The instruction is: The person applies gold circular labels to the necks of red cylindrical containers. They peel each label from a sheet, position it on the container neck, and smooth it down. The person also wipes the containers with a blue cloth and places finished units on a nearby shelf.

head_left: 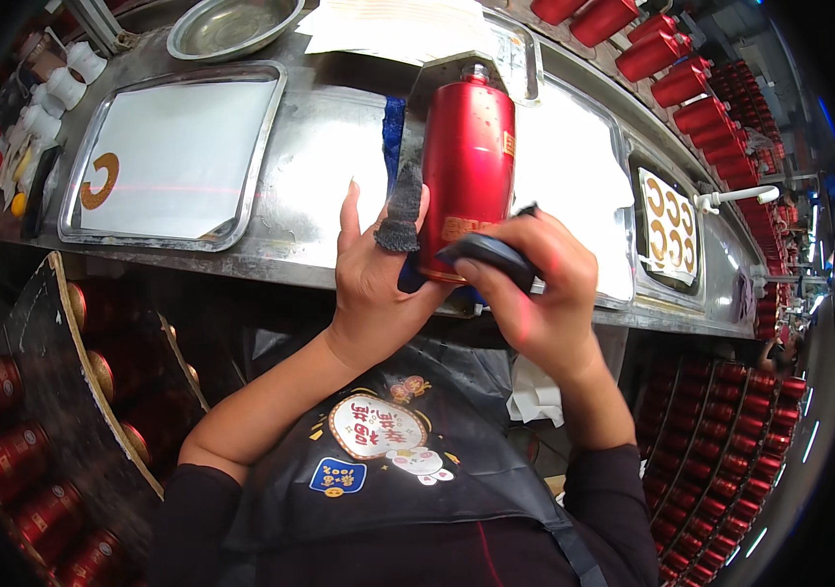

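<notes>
A glossy red bottle point(468, 157) with a narrow silver neck lies at the middle of the bench, its neck pointing away from me. My left hand point(375, 262) grips the bottle's near left side. Dark knitted sleeves cover part of its fingers, and one finger sticks out to the left. In my right hand point(546, 284) is a smooth dark scraper point(497, 256), its edge at the bottle's near end, close to a gold label point(469, 227). A second gold label point(509, 143) shows on the bottle's right side. The underside of the bottle is hidden.
To the left is a metal tray point(187, 157) with a white sheet and one gold C-shaped label point(99, 182). A metal bowl point(234, 27) stands behind it. At right, a smaller tray point(670, 230) holds several gold labels. Racked red bottles point(721, 440) stand beyond the bench's right end.
</notes>
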`<state>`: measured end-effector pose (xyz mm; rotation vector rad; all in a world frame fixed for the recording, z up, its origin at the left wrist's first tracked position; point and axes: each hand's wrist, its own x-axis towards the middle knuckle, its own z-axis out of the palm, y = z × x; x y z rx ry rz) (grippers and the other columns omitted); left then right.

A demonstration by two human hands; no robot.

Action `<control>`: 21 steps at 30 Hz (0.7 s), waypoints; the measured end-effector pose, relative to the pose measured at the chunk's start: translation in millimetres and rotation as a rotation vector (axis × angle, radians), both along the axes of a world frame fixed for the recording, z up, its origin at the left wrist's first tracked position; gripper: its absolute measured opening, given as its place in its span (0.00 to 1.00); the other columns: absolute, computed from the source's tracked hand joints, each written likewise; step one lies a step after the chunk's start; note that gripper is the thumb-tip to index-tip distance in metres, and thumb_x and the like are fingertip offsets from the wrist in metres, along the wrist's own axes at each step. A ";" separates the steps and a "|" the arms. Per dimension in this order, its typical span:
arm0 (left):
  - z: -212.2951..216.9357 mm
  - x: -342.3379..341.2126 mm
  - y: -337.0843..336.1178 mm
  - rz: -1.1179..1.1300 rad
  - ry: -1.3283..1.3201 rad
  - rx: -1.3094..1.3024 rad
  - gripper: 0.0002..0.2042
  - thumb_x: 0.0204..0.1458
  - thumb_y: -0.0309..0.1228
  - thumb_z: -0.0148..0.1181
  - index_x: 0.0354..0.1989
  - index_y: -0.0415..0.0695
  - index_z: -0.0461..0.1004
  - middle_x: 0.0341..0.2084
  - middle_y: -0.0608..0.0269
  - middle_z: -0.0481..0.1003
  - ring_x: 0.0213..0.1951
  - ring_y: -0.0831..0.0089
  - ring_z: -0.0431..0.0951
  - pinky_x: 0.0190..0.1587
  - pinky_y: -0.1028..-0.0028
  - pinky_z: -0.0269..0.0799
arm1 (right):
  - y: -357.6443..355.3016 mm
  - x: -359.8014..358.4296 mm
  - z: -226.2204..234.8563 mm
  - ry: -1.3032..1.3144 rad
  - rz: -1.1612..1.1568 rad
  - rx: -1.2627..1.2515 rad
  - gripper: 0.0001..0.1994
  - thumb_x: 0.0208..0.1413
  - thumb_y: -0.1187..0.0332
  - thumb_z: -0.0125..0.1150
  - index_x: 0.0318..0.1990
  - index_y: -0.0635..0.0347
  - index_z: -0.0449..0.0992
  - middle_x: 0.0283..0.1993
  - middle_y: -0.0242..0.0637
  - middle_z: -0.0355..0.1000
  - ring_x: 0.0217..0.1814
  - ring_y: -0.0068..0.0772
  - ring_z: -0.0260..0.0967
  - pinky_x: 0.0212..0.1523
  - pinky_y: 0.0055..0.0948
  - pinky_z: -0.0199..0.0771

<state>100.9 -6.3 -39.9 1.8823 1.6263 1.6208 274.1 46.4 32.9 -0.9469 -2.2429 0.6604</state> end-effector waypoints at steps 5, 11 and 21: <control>1.7 -0.4 -5.5 0.007 0.041 -0.094 0.39 0.41 0.30 0.76 0.65 0.35 0.66 0.60 0.50 0.74 0.63 0.55 0.72 0.73 0.48 0.40 | 69.7 -17.1 -12.2 0.067 -0.095 0.158 0.07 0.48 0.75 0.68 0.35 0.62 0.76 0.30 0.45 0.73 0.30 0.46 0.72 0.33 0.37 0.72; -2.2 2.0 -8.5 -0.028 -0.200 -0.209 0.42 0.41 0.30 0.76 0.67 0.36 0.63 0.60 0.49 0.72 0.63 0.46 0.68 0.71 0.50 0.49 | 13.2 -5.3 -7.0 0.189 0.182 0.587 0.19 0.34 0.84 0.72 0.39 0.57 0.83 0.34 0.39 0.79 0.31 0.36 0.74 0.37 0.31 0.75; -16.6 -19.2 -3.5 -0.074 0.230 -0.238 0.45 0.46 0.44 0.74 0.69 0.35 0.58 0.59 0.50 0.74 0.64 0.55 0.70 0.70 0.37 0.25 | 44.6 -0.8 -24.3 0.256 -0.050 0.644 0.13 0.45 0.81 0.70 0.40 0.59 0.80 0.34 0.36 0.78 0.32 0.34 0.74 0.35 0.26 0.74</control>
